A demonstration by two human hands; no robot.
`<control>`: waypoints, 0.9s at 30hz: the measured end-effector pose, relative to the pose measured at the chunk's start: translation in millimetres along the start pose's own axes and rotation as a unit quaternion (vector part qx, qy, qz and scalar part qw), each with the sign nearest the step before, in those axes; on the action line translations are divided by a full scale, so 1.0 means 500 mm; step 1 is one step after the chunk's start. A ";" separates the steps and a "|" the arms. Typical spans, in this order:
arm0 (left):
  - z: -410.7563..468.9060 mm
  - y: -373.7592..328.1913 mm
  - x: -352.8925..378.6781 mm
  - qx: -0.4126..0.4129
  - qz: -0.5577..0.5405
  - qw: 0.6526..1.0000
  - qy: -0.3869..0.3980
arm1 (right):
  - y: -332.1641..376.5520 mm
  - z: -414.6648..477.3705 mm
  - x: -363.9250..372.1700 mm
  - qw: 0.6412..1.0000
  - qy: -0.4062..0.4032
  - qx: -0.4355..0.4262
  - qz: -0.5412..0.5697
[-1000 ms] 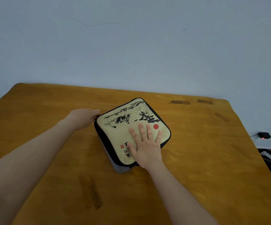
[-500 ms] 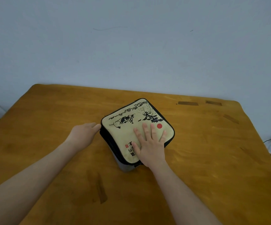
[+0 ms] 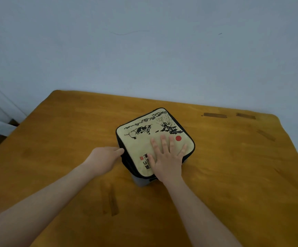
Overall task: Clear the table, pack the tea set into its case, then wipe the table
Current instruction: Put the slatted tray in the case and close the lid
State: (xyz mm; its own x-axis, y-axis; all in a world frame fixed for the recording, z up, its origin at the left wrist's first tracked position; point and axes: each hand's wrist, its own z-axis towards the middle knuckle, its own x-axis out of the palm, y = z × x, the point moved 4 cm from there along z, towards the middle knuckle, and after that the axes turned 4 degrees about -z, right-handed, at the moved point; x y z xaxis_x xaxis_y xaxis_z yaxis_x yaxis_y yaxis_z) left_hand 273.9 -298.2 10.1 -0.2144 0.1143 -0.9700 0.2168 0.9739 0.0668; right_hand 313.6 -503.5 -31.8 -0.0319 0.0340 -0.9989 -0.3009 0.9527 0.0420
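Both forearms are coming in from the near edge over the table (image 3: 55, 139); a dark smear (image 3: 113, 202) is showing on the wood between them. Right hand (image 3: 167, 161) is lying flat on the lid of the case (image 3: 139, 139), fingers straight and spread, palm pressing down, gripping nothing. Left hand (image 3: 105, 158) is reaching to the case's left side, fingertips touching the black edge. Whether they are pinching a zip pull or only bracing cannot be told, as the back of the hand is covering them. Case is sitting near the middle of the table, lid down, turned corner-on. Judgement: the closing step is under way, with the tea set presumably inside. To do it well, the right palm should be holding the lid level so the two edges are meeting, while the left is running the fastener round without dragging the case. Pressing nearer the working side would likely be helping. Hard to read: the zip itself is not resolving, and a grey patch (image 3: 141, 181) under the near corner may be the case's base or something beneath it. Contents are hidden. Farther off, brown tape-like marks (image 3: 215, 115) are lying by the far edge, and a plain wall (image 3: 144, 50) is standing behind.
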 end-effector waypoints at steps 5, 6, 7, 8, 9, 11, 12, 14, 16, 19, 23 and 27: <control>-0.042 -0.061 0.013 -0.022 -0.059 0.998 -0.014 | 0.002 0.000 0.000 1.000 -0.003 -0.004 0.010; -0.047 -0.070 0.014 -0.028 -0.068 0.997 -0.016 | 0.001 0.000 -0.002 1.000 -0.006 -0.005 0.013; -0.050 -0.076 0.014 -0.035 -0.078 0.996 -0.019 | 0.000 0.000 -0.002 1.000 -0.007 -0.005 0.016; -0.052 -0.081 0.013 -0.042 -0.085 0.995 -0.024 | 0.000 0.000 -0.003 1.000 -0.006 -0.006 0.017; -0.055 -0.086 0.013 -0.049 -0.090 0.994 -0.031 | 0.001 0.000 -0.003 1.000 -0.005 -0.007 0.017; -0.061 -0.102 0.020 -0.060 -0.090 0.994 -0.030 | 0.001 0.001 -0.003 1.000 -0.012 -0.005 0.014; -0.065 -0.113 0.024 -0.068 -0.084 0.994 -0.022 | 0.002 0.001 -0.004 1.000 -0.018 -0.003 0.015; -0.073 -0.135 0.032 -0.090 -0.074 0.993 -0.006 | 0.004 -0.001 -0.002 1.000 -0.020 -0.004 0.015; -0.080 -0.149 0.032 -0.121 -0.062 0.991 -0.004 | 0.007 -0.001 -0.002 1.000 -0.019 -0.001 0.013; -0.086 -0.157 0.018 -0.168 -0.058 0.984 -0.022 | 0.007 -0.016 -0.019 0.996 -0.069 -0.001 0.050; -0.108 -0.148 0.022 -0.240 -0.129 0.959 -0.074 | 0.045 -0.104 -0.047 0.956 -0.204 -0.172 0.123; -0.127 -0.148 0.026 -0.276 -0.217 0.928 -0.123 | 0.112 -0.154 -0.058 0.921 -0.213 -0.302 0.120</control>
State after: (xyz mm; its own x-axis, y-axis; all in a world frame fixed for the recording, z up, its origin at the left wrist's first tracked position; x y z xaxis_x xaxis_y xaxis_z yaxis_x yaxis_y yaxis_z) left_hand 194.4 -356.5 7.2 0.0720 -0.2942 -0.9530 -0.3755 0.8772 -0.2992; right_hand 224.5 -474.4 1.2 0.1712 0.4595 -0.8715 -0.8137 0.5646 0.1379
